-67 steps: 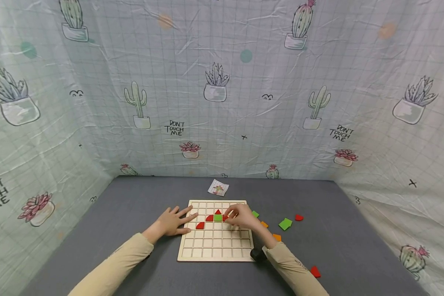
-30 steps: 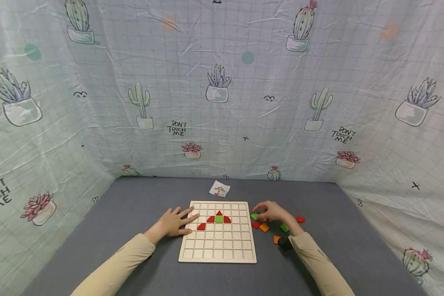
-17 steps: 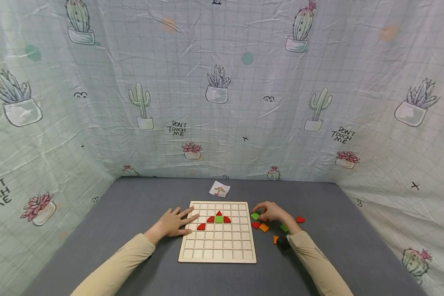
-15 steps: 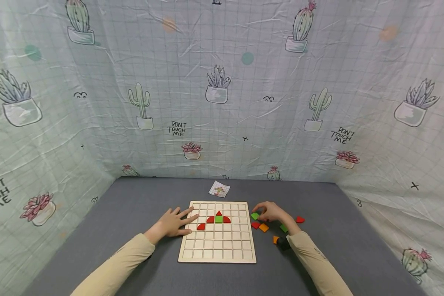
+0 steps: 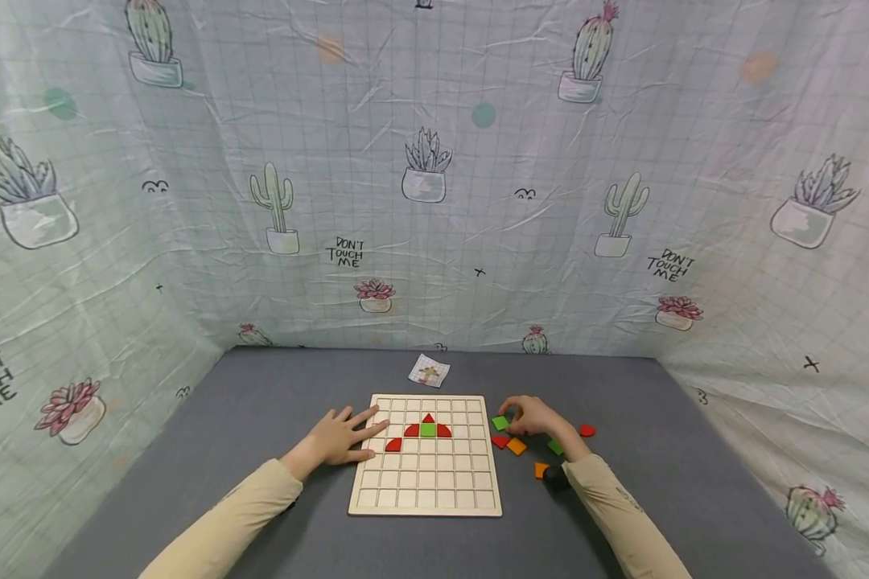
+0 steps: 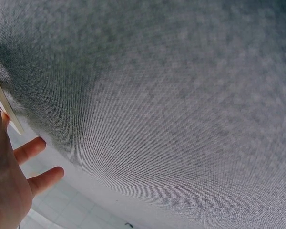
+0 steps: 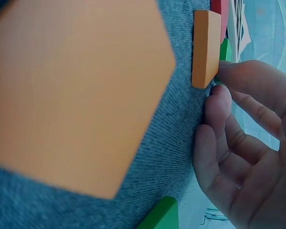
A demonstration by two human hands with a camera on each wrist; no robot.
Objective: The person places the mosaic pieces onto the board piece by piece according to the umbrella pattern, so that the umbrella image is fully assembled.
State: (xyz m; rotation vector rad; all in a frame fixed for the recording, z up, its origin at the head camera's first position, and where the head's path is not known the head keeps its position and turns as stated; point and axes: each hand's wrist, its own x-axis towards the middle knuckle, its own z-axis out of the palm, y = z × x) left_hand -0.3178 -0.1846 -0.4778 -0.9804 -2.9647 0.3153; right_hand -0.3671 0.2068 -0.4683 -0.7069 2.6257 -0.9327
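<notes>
My left hand [image 5: 336, 438] rests with spread fingers on the left edge of the pale wooden grid board [image 5: 427, 500]. On the board lie a green square tile [image 5: 428, 430], a red triangle [image 5: 429, 418] above it, and red rounded tiles, one [image 5: 412, 431] to its left, another [image 5: 444, 431] to its right and a third [image 5: 393, 445] lower left. Just right of the board, my right hand [image 5: 536, 416] pinches a loose green tile [image 5: 500, 422] at table level. In the right wrist view, thumb and fingertips meet around that green tile [image 7: 225, 49], mostly hidden behind an orange tile [image 7: 206, 50].
Near my right hand lie a red tile [image 5: 500, 441], orange tiles [image 5: 516, 446], another green tile [image 5: 555, 447] and a red rounded tile [image 5: 587, 430]. A small card [image 5: 430, 371] with a coloured grid picture lies behind the board. Patterned cloth [image 5: 434, 281] walls in the grey table.
My right hand has left the red tile at the board's right side and moved right to the loose green tile, since shifting it slightly. The left hand stays in place.
</notes>
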